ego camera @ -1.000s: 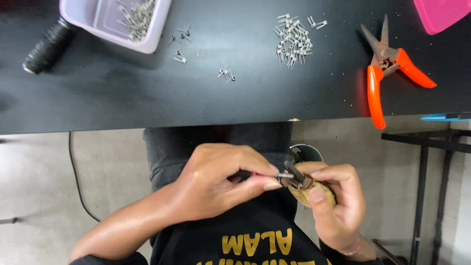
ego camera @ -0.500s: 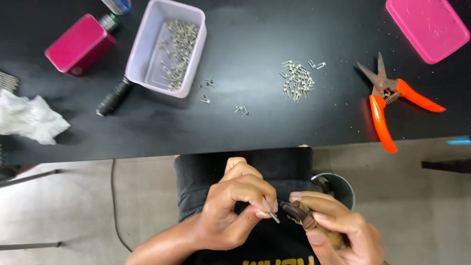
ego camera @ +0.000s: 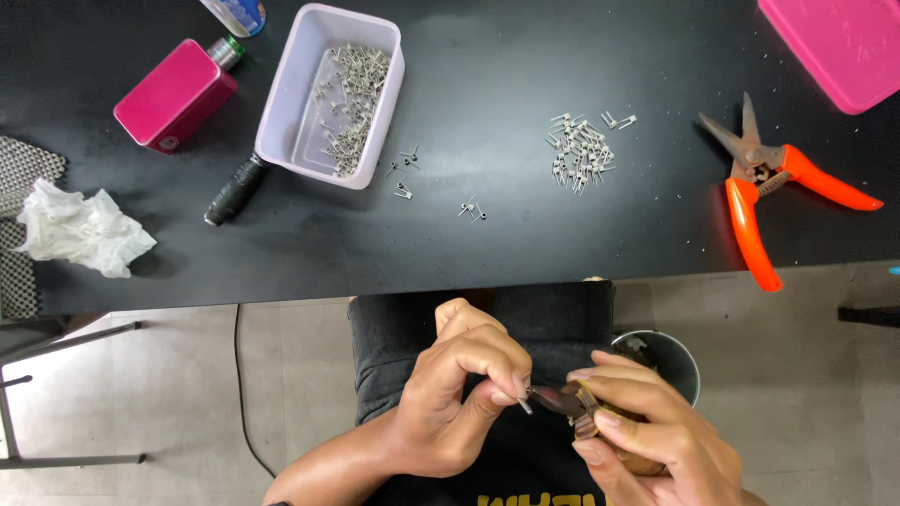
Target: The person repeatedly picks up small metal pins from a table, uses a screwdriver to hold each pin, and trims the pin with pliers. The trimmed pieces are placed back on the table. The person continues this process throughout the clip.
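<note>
Both hands are held over my lap, below the front edge of the black table [ego camera: 525, 253]. My left hand [ego camera: 459, 394] pinches a small metal piece [ego camera: 524, 406] between thumb and forefinger. My right hand [ego camera: 652, 436] is closed around a small dark and tan tool [ego camera: 574, 405], whose tip meets the metal piece. The rest of the tool is hidden inside the fingers.
On the table stand a lavender tray [ego camera: 281, 112] holding several wire pieces, a loose pile of the same pieces [ego camera: 579, 150], orange-handled cutters [ego camera: 764, 192], a pink lid [ego camera: 834, 47], a pink box-shaped device [ego camera: 173, 94], a black handle [ego camera: 236, 189] and crumpled tissue [ego camera: 80, 234]. A metal cup [ego camera: 667, 356] sits by my right knee.
The view has shifted, bringing the left side of the table into sight, and my hands sit lower in the frame. They stay together on the tool and the metal piece.
</note>
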